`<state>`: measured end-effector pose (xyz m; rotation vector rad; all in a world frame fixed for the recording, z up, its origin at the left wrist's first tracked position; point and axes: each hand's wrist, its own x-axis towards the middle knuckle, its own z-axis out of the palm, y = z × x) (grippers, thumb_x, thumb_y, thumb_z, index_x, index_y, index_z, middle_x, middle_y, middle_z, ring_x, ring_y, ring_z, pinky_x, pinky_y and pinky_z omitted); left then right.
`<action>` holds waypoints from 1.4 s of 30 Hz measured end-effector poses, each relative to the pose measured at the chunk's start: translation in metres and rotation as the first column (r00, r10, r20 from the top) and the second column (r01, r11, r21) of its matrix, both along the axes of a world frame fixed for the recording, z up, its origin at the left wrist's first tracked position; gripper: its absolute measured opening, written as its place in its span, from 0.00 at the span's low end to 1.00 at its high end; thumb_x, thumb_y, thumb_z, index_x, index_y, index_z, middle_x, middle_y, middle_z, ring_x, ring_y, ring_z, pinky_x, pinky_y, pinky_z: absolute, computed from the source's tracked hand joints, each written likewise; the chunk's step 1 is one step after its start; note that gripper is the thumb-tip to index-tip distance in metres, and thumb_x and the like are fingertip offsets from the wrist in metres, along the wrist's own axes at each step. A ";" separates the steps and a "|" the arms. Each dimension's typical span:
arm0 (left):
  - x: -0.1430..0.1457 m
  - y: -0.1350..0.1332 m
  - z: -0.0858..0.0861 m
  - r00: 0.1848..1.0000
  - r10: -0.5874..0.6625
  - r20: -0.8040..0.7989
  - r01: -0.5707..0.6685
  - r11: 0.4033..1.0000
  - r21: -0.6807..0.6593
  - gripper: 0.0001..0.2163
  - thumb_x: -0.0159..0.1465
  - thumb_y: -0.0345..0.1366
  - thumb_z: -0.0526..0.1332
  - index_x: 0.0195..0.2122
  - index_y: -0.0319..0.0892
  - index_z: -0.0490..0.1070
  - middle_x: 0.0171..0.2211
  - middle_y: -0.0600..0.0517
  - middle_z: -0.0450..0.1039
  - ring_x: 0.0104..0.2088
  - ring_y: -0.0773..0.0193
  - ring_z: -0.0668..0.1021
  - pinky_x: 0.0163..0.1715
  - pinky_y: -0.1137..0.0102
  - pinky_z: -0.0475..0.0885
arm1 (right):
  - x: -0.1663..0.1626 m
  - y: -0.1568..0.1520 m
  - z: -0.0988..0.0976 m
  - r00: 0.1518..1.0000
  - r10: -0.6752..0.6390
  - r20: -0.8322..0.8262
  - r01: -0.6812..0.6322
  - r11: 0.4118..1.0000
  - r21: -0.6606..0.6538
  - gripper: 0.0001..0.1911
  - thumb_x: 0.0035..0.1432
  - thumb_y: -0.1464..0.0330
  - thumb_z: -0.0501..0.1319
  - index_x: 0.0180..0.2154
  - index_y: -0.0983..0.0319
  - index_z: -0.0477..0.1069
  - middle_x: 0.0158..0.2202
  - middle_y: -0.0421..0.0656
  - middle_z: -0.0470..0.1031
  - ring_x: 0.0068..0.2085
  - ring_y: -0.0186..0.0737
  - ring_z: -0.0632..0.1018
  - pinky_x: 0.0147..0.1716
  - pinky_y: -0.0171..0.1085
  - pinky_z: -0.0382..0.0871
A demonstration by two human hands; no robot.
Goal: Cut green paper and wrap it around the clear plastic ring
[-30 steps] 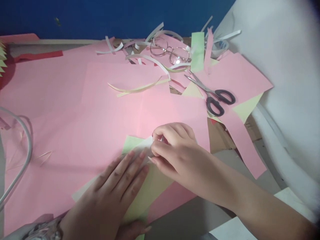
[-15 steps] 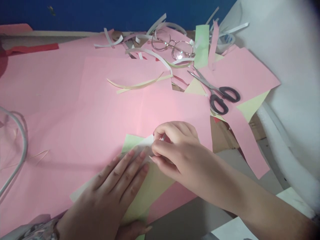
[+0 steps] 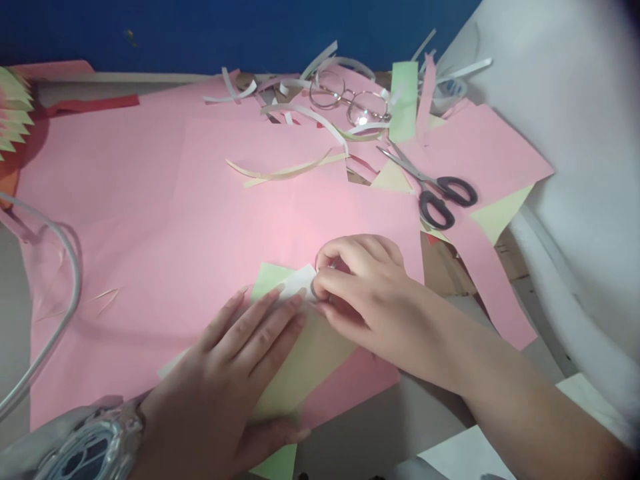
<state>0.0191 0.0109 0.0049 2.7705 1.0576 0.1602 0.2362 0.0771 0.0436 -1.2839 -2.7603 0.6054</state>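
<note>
My left hand (image 3: 240,353) lies flat with its fingers stretched out, pressing a white paper strip (image 3: 297,281) onto a light green paper sheet (image 3: 305,363). The thumb rests lower, on the green sheet near its front edge. Just beyond those fingertips, my right hand (image 3: 363,283) is closed in a pinch at the far end of the white strip. A small shiny bit shows between its fingers, but what it grips is mostly hidden. Beneath both hands spreads a large pink paper sheet (image 3: 200,220).
Black-handled scissors (image 3: 430,183) lie slightly open beyond my right hand. Eyeglasses (image 3: 347,100) rest among curled paper strips (image 3: 305,110) at the back. A grey cable (image 3: 70,287) loops at the left, near a pleated green-and-orange paper piece (image 3: 13,120). A blue surface (image 3: 240,33) borders the far side.
The view has shifted left, bringing the pleated paper and more of my wristwatch into sight. Both hands keep nearly the same place on the papers.
</note>
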 end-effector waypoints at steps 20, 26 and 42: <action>0.002 -0.009 0.000 0.991 0.088 0.096 -0.094 0.994 0.053 0.32 0.56 0.58 0.56 0.56 0.41 0.63 0.62 0.47 0.56 0.62 0.50 0.58 0.62 0.53 0.47 | 0.003 -0.001 0.003 0.999 0.041 0.009 -0.041 0.998 0.047 0.03 0.53 0.74 0.54 0.29 0.61 0.64 0.42 0.45 0.65 0.44 0.42 0.64 0.49 0.45 0.55; 0.002 -0.002 -0.002 0.998 0.059 -0.008 -0.059 0.998 -0.033 0.37 0.57 0.59 0.53 0.64 0.44 0.49 0.65 0.54 0.49 0.63 0.55 0.55 0.63 0.59 0.42 | 0.003 -0.001 0.003 1.000 0.016 0.018 -0.017 0.998 0.068 0.04 0.55 0.74 0.53 0.31 0.61 0.65 0.42 0.46 0.65 0.44 0.42 0.65 0.49 0.44 0.56; 0.011 0.001 0.001 0.996 0.086 -0.008 -0.086 0.996 -0.001 0.40 0.56 0.64 0.50 0.64 0.44 0.49 0.64 0.51 0.51 0.62 0.52 0.58 0.62 0.53 0.45 | 0.001 -0.006 -0.001 0.995 -0.100 -0.012 0.100 0.995 0.026 0.05 0.53 0.77 0.55 0.30 0.61 0.63 0.40 0.42 0.64 0.44 0.40 0.64 0.44 0.40 0.56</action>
